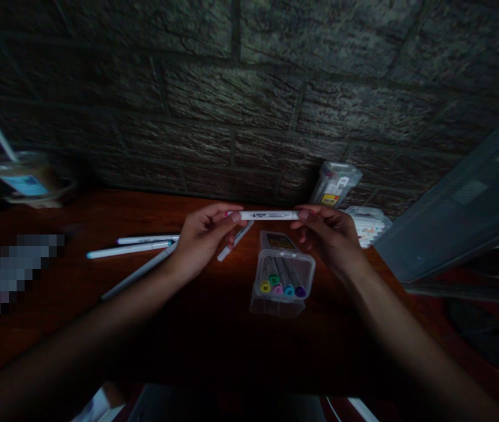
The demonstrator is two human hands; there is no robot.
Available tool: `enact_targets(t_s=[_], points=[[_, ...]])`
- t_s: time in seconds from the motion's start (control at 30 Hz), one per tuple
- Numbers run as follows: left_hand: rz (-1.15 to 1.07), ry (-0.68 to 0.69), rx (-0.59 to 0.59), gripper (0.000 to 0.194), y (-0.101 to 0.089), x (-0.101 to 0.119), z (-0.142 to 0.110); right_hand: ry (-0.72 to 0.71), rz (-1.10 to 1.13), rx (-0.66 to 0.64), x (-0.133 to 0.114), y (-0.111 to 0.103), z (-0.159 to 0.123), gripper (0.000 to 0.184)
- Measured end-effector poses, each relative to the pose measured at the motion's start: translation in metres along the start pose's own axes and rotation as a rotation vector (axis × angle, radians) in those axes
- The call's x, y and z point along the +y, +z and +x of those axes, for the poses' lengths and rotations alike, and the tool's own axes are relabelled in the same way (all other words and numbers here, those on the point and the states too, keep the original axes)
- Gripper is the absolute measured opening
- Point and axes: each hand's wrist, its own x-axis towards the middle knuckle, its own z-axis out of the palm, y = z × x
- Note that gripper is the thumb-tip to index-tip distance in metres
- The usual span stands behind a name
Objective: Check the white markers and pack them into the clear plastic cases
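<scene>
A white marker with pink ends (269,215) is held level above the table between my two hands. My left hand (205,234) pinches its left end, and my right hand (331,234) grips the right end between thumb and fingers. Below and between the hands lies a clear plastic case (281,302), its lid open, holding several markers (282,281) with yellow, green, pink, blue and purple ends. Another white marker (234,241) rests on the table beside my left fingers. Several more loose markers (130,249) lie left of that hand, partly behind the wrist.
An upright clear case (335,184) stands near the block wall (267,117), with a white-and-clear case (367,225) at its right. On the far left is a plastic cup with a straw (23,176). A grey panel (455,199) borders the wooden table (227,328) on the right.
</scene>
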Motion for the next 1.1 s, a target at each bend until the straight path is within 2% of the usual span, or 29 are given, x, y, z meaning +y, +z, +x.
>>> enact_targets(t_s=[0.3, 0.57, 0.77, 0.93, 1.1], points=[[-0.187, -0.083, -0.012, 0.026, 0.000, 0.008, 0.000, 0.066, 0.105, -0.001, -0.008, 0.000, 0.000, 0.029], [-0.204, -0.086, -0.030, 0.025, -0.001, 0.008, -0.001, 0.047, 0.076, -0.020, -0.006, -0.003, 0.002, 0.030], [-0.173, -0.024, -0.037, 0.027, 0.001, 0.008, -0.002, 0.048, 0.073, -0.004, -0.002, -0.004, 0.004, 0.027], [-0.044, 0.075, -0.047, 0.025, 0.003, 0.008, -0.004, 0.027, 0.046, -0.002, 0.006, -0.005, 0.005, 0.027], [0.080, 0.159, -0.053, 0.021, 0.014, 0.014, -0.003, 0.002, 0.017, -0.013, 0.013, -0.009, 0.007, 0.032]])
